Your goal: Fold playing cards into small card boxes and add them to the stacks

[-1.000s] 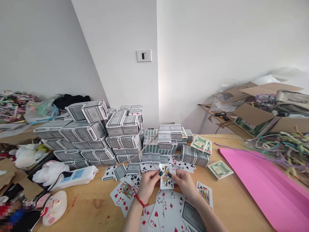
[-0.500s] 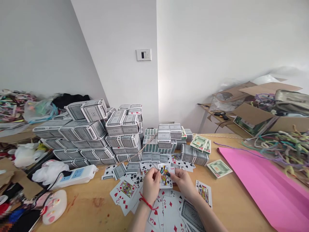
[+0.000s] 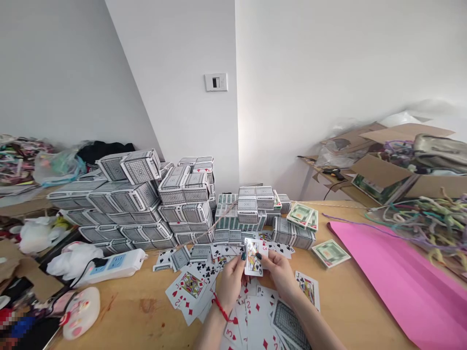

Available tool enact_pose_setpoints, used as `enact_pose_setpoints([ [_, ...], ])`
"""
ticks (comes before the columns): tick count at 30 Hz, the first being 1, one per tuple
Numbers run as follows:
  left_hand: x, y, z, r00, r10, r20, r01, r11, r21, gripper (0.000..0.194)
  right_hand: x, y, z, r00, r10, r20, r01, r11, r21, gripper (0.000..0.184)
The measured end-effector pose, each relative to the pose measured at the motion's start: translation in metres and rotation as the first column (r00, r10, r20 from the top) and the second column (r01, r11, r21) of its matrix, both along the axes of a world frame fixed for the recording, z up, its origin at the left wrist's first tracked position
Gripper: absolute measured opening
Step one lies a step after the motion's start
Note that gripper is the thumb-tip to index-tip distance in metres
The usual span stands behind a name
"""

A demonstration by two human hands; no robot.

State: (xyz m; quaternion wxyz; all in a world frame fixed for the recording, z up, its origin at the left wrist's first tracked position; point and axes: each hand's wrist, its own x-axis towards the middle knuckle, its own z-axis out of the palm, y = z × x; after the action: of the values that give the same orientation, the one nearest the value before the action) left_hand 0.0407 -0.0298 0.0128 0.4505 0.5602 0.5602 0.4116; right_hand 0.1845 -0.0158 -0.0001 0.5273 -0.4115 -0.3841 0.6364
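Between my two hands is a small bunch of playing cards (image 3: 254, 265), face up, a black queen in front and a red 3 peeking out behind it at the right. My left hand (image 3: 233, 277) pinches the left edge, thumb on the face. My right hand (image 3: 276, 270) grips the right edge, its thumb lying over the queen. A red string bracelet (image 3: 221, 307) circles my left wrist. Under my hands lies a spread of loose playing cards (image 3: 258, 316), most face up, some back up. A jack (image 3: 308, 287) lies face up beside my right forearm.
Stacked card-built blocks (image 3: 124, 194) rise at the back left, with smaller stacks (image 3: 255, 199) behind my hands. Green card boxes (image 3: 330, 253) and a pink sheet (image 3: 394, 277) lie right. A power strip (image 3: 116, 265) sits left; pipe cleaners (image 3: 434, 223) tangle at far right.
The held cards have risen slightly and tilted. My right thumb has moved onto the queen's face, and my left fingers have shifted down along the left edge.
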Motion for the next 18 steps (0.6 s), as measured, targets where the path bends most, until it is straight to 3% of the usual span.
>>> enact_pose_setpoints([
  [5, 0.001, 0.002, -0.006, 0.987, 0.06, -0.147, -0.049, 0.996, 0.079, 0.04, -0.001, 0.0, -0.003, 1.0, -0.015, 0.027, 0.015, 1.0, 0.027, 0.034],
  [11, 0.0, 0.003, -0.014, 0.963, 0.072, -0.259, -0.035, 0.989, 0.146, 0.037, -0.002, 0.002, -0.011, 0.979, -0.103, 0.175, 0.096, 0.994, 0.047, 0.042],
  [18, 0.001, 0.002, -0.009, 0.923, 0.116, -0.366, -0.027, 0.97, 0.24, 0.033, -0.004, 0.0, -0.004, 0.994, -0.043, 0.101, 0.038, 0.998, 0.052, 0.037],
])
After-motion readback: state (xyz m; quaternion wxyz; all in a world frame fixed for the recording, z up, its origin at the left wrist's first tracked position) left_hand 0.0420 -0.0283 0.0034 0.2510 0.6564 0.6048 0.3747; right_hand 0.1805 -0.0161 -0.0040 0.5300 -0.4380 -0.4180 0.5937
